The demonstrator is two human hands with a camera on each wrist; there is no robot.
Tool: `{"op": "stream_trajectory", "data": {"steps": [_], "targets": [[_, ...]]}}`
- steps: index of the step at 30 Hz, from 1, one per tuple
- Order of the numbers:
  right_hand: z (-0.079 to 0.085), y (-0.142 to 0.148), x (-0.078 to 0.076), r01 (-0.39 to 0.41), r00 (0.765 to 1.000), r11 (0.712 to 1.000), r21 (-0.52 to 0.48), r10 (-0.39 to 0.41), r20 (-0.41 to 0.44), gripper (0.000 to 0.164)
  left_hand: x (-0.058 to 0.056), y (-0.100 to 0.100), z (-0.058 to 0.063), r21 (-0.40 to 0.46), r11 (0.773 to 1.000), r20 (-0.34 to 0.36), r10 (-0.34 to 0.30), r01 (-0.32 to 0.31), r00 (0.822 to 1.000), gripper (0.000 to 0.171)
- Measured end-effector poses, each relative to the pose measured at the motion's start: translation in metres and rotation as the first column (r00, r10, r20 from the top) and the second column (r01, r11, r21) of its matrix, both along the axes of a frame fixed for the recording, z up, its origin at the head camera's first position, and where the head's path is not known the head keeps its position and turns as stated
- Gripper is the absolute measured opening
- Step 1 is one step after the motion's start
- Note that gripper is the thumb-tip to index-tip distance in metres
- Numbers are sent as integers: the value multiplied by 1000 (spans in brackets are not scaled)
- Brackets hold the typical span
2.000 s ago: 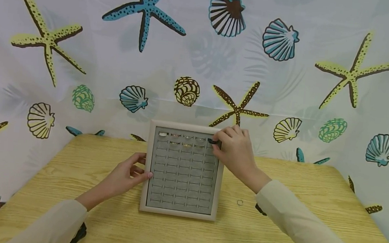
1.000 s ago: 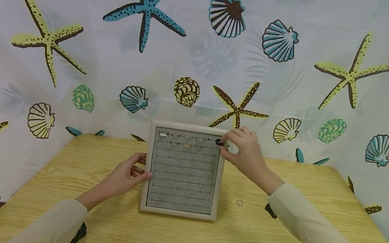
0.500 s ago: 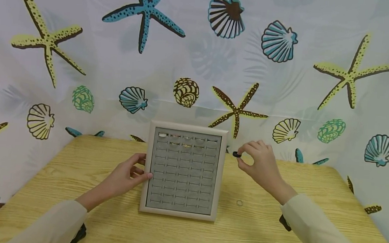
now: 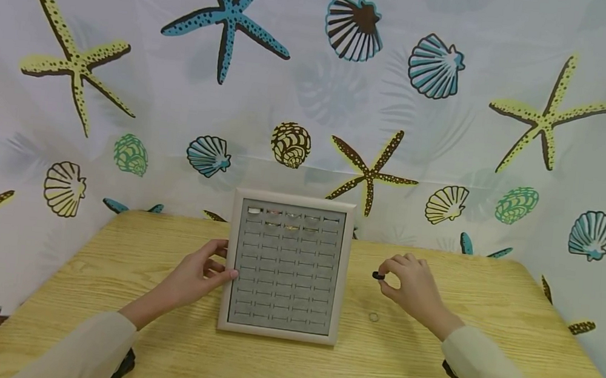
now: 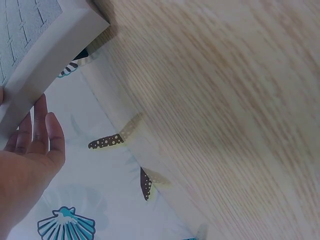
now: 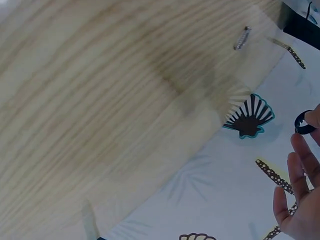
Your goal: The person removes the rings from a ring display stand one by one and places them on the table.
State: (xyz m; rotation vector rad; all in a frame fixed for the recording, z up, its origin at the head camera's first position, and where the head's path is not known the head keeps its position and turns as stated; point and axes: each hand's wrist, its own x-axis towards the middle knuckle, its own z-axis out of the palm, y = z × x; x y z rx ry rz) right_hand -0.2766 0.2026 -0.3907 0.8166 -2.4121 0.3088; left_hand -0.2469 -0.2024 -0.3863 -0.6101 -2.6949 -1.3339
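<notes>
A ring display board with a pale frame and grey slotted panel stands propped up mid-table. My left hand holds its left edge, thumb on the front; in the left wrist view the fingers reach behind the frame. Several rings sit in the top two rows, including a white ring at top left. To the right of the board, my right hand pinches a black ring between thumb and index finger, above the table. Below that hand a thin silver ring lies on the wood.
The wooden table reaches back to a white cloth printed with starfish and shells, which also rises along both sides. Dark wrist straps show under both sleeves.
My right hand has drawn the black ring away from the board's top right slot, then rightward and down toward the table. The left hand and board have stayed in place.
</notes>
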Motion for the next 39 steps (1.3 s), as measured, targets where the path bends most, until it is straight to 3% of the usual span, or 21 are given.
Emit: {"op": "stream_trajectory", "data": {"steps": [7, 18, 26, 39], "targets": [[-19, 7, 1, 16, 998, 998, 64, -20, 64, 17, 0, -1, 0, 3, 1000, -6, -3, 3, 1000, 53], [-31, 13, 2, -9, 984, 989, 149, -18, 178, 16, 0, -1, -1, 1, 1000, -3, -1, 1, 1000, 53], [-37, 15, 2, -12, 965, 983, 184, -37, 259, 13, 1, -2, -1, -3, 1000, -5, -2, 2, 1000, 54], [-36, 17, 4, -16, 940, 987, 159, -39, 338, 10, 2, -3, 0, -8, 1000, -8, -4, 4, 1000, 54]]}}
